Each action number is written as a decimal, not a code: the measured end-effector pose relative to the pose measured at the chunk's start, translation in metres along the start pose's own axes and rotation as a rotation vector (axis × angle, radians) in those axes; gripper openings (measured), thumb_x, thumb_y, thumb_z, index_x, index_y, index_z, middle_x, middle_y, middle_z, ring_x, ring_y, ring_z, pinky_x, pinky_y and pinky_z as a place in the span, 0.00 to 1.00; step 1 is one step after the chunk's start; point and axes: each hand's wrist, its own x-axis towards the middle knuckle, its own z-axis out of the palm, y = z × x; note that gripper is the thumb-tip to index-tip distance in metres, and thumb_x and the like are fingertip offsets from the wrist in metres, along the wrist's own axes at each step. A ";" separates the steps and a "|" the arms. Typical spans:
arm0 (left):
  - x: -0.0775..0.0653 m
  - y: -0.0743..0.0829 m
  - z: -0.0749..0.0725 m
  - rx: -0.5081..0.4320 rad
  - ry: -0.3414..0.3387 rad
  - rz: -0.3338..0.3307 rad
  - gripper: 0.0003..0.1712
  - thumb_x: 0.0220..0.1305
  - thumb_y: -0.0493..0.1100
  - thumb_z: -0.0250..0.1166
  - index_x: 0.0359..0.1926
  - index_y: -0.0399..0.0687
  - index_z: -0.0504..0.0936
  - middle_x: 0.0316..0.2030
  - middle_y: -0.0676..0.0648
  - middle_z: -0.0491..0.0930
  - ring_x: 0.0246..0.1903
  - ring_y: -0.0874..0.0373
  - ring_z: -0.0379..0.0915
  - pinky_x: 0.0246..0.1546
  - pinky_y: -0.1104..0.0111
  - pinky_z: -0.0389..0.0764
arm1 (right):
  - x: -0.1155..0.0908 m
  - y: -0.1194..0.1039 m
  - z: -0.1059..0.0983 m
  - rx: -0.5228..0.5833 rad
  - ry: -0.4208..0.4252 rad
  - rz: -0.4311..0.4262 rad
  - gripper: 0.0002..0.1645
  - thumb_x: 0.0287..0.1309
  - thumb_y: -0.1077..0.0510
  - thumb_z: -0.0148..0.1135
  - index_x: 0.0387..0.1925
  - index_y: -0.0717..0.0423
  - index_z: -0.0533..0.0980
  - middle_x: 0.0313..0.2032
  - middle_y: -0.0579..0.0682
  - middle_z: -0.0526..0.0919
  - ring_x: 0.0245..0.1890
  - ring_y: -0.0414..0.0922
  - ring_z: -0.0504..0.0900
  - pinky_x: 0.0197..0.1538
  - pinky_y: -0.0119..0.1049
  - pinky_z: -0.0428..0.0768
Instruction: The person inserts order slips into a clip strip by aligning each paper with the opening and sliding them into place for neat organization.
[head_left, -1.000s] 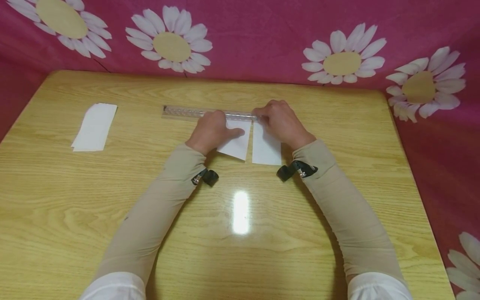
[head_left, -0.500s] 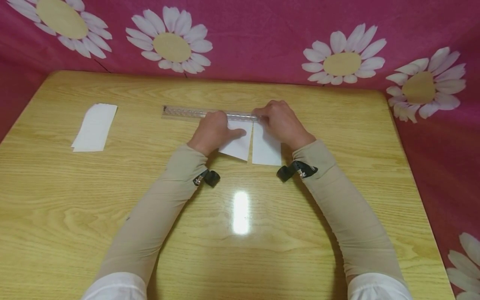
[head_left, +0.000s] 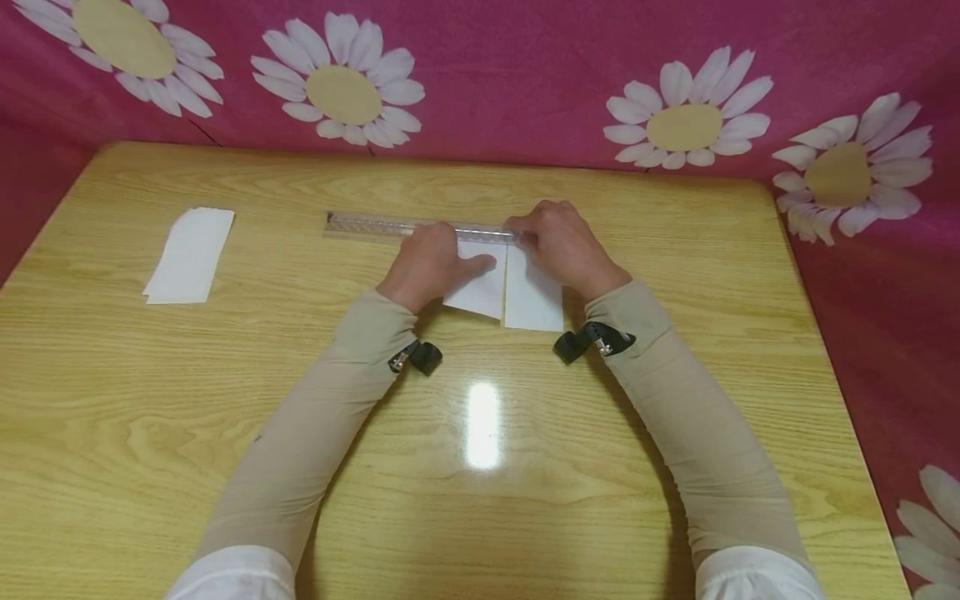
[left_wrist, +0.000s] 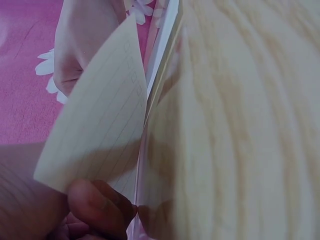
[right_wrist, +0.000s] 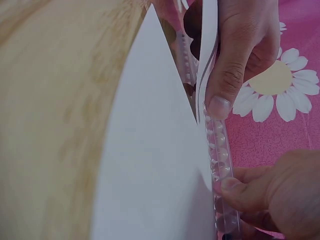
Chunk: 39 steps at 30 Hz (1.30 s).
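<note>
A clear plastic ruler (head_left: 367, 222) lies across the far middle of the table. Just below it are two white paper pieces side by side, a left sheet (head_left: 480, 287) and a right sheet (head_left: 534, 292), with a narrow gap between them. My left hand (head_left: 423, 262) pinches the left sheet near the ruler. In the left wrist view this sheet (left_wrist: 100, 110) stands bent up and shows a ruled side. At the ruler's right end, my right hand (right_wrist: 260, 192) pinches the ruler, thumb on its edge. The right sheet (right_wrist: 150, 140) extends beside that hand, its far edge partly hidden.
A small stack of white paper (head_left: 191, 254) lies at the left of the wooden table (head_left: 480, 517). Behind the table hangs a magenta cloth (head_left: 517, 75) with daisies. Light glares off the tabletop in front of the hands.
My left hand has shifted slightly right with the left sheet, and the gap between the two sheets has narrowed. The right hand and the ruler stay put.
</note>
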 end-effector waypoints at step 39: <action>-0.026 -0.040 -0.029 0.041 0.072 0.012 0.35 0.73 0.59 0.60 0.11 0.51 0.62 0.11 0.57 0.55 0.14 0.63 0.51 0.16 0.69 0.55 | 0.000 0.000 -0.001 -0.005 -0.007 -0.019 0.19 0.70 0.65 0.59 0.59 0.56 0.83 0.43 0.61 0.89 0.44 0.56 0.81 0.64 0.52 0.75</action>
